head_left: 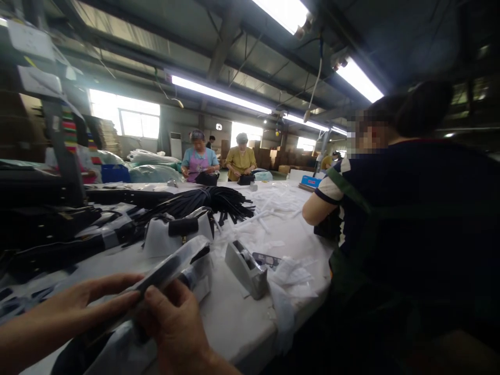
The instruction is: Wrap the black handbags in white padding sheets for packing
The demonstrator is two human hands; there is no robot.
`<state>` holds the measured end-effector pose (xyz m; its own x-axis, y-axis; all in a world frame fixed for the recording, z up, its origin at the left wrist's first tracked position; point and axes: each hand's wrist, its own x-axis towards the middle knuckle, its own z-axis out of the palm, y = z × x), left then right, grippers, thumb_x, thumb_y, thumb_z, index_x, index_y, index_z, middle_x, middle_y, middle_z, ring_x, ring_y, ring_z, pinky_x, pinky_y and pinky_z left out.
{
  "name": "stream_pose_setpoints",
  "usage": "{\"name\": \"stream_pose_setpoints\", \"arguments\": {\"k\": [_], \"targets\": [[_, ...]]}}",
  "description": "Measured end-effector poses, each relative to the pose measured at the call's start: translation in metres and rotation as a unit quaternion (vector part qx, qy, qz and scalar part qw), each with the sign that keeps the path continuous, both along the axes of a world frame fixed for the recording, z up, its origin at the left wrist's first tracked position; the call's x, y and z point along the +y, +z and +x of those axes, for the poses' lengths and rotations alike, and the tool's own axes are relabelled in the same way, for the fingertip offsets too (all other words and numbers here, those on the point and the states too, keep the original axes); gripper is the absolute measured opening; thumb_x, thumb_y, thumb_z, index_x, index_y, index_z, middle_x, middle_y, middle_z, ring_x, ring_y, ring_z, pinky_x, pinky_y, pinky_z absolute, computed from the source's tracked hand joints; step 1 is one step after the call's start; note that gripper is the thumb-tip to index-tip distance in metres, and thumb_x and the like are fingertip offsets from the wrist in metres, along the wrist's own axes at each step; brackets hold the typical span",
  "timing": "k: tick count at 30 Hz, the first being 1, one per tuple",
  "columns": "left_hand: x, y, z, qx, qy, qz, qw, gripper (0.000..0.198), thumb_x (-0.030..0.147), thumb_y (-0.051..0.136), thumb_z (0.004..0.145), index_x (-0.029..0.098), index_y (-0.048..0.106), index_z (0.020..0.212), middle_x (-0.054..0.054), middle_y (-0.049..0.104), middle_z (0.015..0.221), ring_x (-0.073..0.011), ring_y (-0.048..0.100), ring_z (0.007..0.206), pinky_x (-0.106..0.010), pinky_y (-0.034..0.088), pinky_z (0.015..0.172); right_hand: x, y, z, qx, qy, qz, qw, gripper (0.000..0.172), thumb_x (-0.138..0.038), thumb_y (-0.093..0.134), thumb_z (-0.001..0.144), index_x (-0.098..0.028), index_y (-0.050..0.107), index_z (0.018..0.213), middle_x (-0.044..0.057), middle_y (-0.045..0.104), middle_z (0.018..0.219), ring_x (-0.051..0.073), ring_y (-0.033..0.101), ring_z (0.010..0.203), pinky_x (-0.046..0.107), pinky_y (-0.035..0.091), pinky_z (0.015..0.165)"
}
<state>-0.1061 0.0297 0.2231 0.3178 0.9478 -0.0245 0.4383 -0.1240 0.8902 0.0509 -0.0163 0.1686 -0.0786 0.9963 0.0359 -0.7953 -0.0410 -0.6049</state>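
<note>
Black strap in clear wrap (172, 268) between the hands, grey tape dispenser (246, 268) right of them, white table cover (238, 312) beneath, black strap bundle (207, 200) beyond.

White-covered table (242, 317), cluttered.
Just right of the fingers (111, 301): tape dispenser (247, 268); well beyond them: black strap bundle (203, 200).

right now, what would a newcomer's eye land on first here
The left hand and right hand at bottom left, together on a plastic-wrapped dark strap. Beyond, a grey tape dispenser sits on the white table, with a bundle of black straps mid-table. A person in a dark top fills the right.
</note>
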Motion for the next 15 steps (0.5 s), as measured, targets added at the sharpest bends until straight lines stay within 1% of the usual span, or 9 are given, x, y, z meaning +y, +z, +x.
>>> {"name": "stream_pose_setpoints", "arguments": {"k": [2,4,7,9,10,12,13,14,15], "targets": [[0.001,-0.001,0.001,-0.010,-0.030,-0.016,0.999,0.051,0.071,0.075,0.060,0.029,0.079,0.088,-0.003,0.078,0.093,-0.0354,0.070,0.098,-0.031,0.058,0.081,0.002,-0.005,0.000,-0.013,0.003,-0.014,1.000,0.051,-0.037,0.091,0.060,-0.018,0.073,0.104,0.008,0.073,0.106,0.023,0.069,0.095,0.030,0.054,0.080],[0.000,0.002,0.003,-0.024,-0.048,-0.043,0.998,0.051,0.071,0.072,0.061,0.030,0.079,0.090,-0.002,0.078,0.088,-0.0360,0.070,0.097,-0.035,0.058,0.083,0.003,-0.005,0.000,-0.019,0.019,-0.007,1.000,0.050,-0.037,0.091,0.060,-0.017,0.074,0.103,0.008,0.074,0.104,0.021,0.070,0.090,0.030,0.054,0.079],[-0.008,0.010,0.008,-0.017,-0.061,-0.052,0.997,0.051,0.068,0.069,0.067,0.029,0.077,0.098,0.002,0.076,0.095,-0.0325,0.066,0.105,-0.033,0.053,0.089,-0.001,-0.004,0.003,-0.007,0.030,0.028,0.999,0.043,-0.036,0.088,0.066,-0.017,0.075,0.102,0.007,0.074,0.105,0.022,0.070,0.095,0.031,0.052,0.089],[-0.017,0.016,0.010,0.015,-0.071,-0.041,0.997,0.047,0.062,0.068,0.073,0.028,0.075,0.104,0.002,0.074,0.104,-0.0284,0.063,0.108,-0.029,0.049,0.091,-0.004,-0.008,0.004,-0.014,0.019,0.026,0.999,0.043,-0.039,0.086,0.069,-0.019,0.074,0.105,0.006,0.074,0.106,0.023,0.068,0.103,0.034,0.051,0.095],[-0.021,0.018,0.011,0.037,-0.072,-0.034,0.996,0.046,0.060,0.069,0.074,0.027,0.074,0.107,0.001,0.073,0.106,-0.0261,0.062,0.106,-0.027,0.048,0.088,-0.005,-0.014,0.005,-0.034,0.014,0.018,0.999,0.044,-0.043,0.085,0.070,-0.021,0.074,0.106,0.006,0.074,0.106,0.024,0.068,0.106,0.036,0.051,0.097],[-0.026,0.016,0.012,0.034,-0.081,-0.027,0.996,0.041,0.053,0.066,0.080,0.024,0.073,0.108,-0.001,0.071,0.099,-0.0217,0.061,0.094,-0.024,0.047,0.076,-0.004,-0.030,0.008,-0.118,-0.014,0.015,0.993,0.044,-0.051,0.080,0.073,-0.023,0.074,0.107,0.008,0.074,0.106,0.027,0.067,0.109,0.041,0.053,0.098],[-0.027,0.014,0.012,0.022,-0.074,-0.034,0.996,0.037,0.049,0.066,0.080,0.023,0.074,0.105,-0.001,0.070,0.092,-0.0192,0.060,0.085,-0.023,0.046,0.069,-0.003,-0.040,0.011,-0.194,-0.045,0.048,0.979,0.041,-0.052,0.079,0.075,-0.024,0.075,0.104,0.009,0.074,0.106,0.029,0.066,0.111,0.043,0.054,0.097],[-0.027,0.009,0.013,0.012,-0.063,-0.039,0.997,0.034,0.046,0.069,0.077,0.023,0.074,0.102,0.000,0.069,0.085,-0.0171,0.059,0.076,-0.022,0.044,0.063,-0.002,-0.050,0.014,-0.277,-0.076,0.098,0.953,0.036,-0.052,0.079,0.074,-0.027,0.076,0.100,0.008,0.074,0.105,0.030,0.065,0.113,0.045,0.056,0.095],[-0.027,0.004,0.013,-0.001,-0.048,-0.037,0.998,0.034,0.044,0.071,0.075,0.021,0.075,0.100,0.000,0.067,0.081,-0.0155,0.057,0.071,-0.022,0.043,0.060,-0.001,-0.059,0.019,-0.298,-0.071,0.116,0.945,0.031,-0.049,0.083,0.070,-0.028,0.077,0.093,0.007,0.074,0.105,0.032,0.062,0.118,0.047,0.054,0.097]]}}
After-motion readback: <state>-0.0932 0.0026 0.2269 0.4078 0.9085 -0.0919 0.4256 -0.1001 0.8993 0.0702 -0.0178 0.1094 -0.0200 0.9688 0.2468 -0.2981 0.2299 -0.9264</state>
